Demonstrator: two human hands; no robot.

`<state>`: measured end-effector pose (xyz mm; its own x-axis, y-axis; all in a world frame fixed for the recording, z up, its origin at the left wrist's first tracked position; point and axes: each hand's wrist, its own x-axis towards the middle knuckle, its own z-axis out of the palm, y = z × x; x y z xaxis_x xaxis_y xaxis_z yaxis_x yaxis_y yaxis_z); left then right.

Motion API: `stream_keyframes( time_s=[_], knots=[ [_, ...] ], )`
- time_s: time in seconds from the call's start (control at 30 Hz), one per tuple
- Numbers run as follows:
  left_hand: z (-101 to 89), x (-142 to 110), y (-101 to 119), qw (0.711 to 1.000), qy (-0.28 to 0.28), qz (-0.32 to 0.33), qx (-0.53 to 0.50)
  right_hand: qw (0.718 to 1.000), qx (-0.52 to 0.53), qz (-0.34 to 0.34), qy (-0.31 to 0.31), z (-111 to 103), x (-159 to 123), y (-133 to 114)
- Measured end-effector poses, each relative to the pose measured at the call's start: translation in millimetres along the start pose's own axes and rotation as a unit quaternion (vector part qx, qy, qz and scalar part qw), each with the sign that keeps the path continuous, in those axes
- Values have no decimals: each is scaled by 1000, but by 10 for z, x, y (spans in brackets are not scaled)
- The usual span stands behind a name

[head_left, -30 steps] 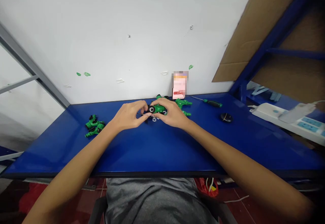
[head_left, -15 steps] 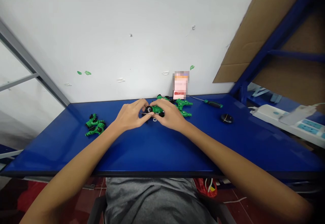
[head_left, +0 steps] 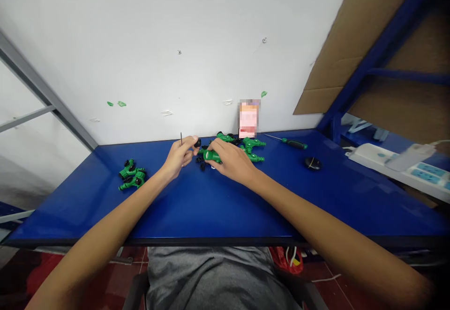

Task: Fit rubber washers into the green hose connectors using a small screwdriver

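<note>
Green fitting (head_left: 212, 156) sits near mid-table, gripped by the right hand (head_left: 234, 158), thumb below and fingers over the top. Left hand (head_left: 179, 155) is at the fitting's 9 o'clock, pinching a small black part (head_left: 197, 143) between thumb and fingertips; a thin dark rod (head_left: 181, 138) sticks up from that same hand (probably a pick, too small to tell). Key relation: black part lies at about 10 o'clock from the fitting's exposed end, near but apart. Fitting's long axis looks roughly 9-to-3, exposed end towards the left hand; the rest is behind the right fingers, so exact tilt can't be told. Right hand is nearer the fitting, being on it. Loose black pieces (head_left: 201, 162) lie at its 8 o'clock on the blue tabletop (head_left: 211, 211). More green fittings (head_left: 250, 143) at the right hand's 2 o'clock, screwdriver (head_left: 295, 143) well beyond.
</note>
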<state>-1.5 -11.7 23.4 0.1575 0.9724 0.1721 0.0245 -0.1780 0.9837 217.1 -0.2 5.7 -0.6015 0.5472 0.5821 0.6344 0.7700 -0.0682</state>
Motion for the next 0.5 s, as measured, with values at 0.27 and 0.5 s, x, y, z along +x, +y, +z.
stream_keyframes(
  time_s=[0.27, 0.5],
  knots=[
    [-65, -39, 40, 993, -111, 24, -25, 992, -53, -47, -102, 126, -44, 119],
    [-22, -77, 99, 972, -34, 135, 189, 990, 118, 7, -77, -64, -15, 153]
  ],
)
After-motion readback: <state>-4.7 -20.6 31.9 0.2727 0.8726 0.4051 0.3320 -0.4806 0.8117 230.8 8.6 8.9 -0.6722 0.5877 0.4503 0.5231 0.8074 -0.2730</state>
